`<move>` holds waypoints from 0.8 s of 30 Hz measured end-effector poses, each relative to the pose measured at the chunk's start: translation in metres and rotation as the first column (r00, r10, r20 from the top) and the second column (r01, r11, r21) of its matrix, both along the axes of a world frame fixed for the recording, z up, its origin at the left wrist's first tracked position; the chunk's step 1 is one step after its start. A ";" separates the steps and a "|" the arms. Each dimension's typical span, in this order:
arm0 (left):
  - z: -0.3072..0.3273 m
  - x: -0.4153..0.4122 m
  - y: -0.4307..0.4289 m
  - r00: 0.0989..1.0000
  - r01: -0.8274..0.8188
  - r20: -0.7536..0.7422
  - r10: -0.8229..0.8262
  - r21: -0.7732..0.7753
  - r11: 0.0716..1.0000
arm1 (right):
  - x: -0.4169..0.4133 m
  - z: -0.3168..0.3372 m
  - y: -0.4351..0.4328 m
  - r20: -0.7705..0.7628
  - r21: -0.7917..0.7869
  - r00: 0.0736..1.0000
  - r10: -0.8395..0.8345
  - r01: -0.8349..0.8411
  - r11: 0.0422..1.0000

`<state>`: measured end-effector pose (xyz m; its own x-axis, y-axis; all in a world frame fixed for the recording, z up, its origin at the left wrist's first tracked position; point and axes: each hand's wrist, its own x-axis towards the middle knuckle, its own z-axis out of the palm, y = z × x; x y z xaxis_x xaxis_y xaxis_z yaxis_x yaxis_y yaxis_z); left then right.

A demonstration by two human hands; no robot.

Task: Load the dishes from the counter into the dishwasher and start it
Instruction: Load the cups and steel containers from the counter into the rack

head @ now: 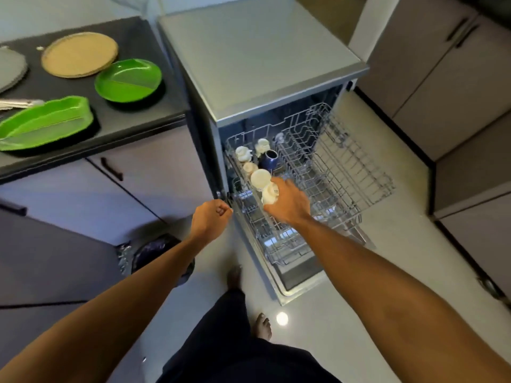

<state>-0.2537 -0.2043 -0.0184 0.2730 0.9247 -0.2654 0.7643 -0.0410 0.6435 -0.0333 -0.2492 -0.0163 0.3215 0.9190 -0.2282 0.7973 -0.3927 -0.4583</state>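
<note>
The dishwasher (262, 64) stands open with its upper wire rack (345, 172) pulled out. My right hand (290, 205) grips a white cup (268, 195) over the rack's left row. In that row sit several white cups (243, 153) and a dark blue cup (268, 158). My left hand (211, 219) hangs beside the rack's left front corner, fingers curled into a fist with nothing in it. On the dark counter (132, 117) to the left lie a round green plate (128, 80), a leaf-shaped green plate (44, 121) and a tan round plate (80, 54).
A grey plate (11, 67) and metal tongs (19, 103) lie at the counter's left edge. The lower rack (279, 244) shows beneath the upper one over the lowered door. A lined bin (154, 252) stands under my left arm. Cabinets (442, 78) line the right side.
</note>
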 end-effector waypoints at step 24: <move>-0.095 0.131 0.175 0.970 -0.234 -0.040 0.240 -0.422 0.876 | 0.113 -0.090 0.155 -0.188 -0.169 0.916 -0.355 0.326 0.930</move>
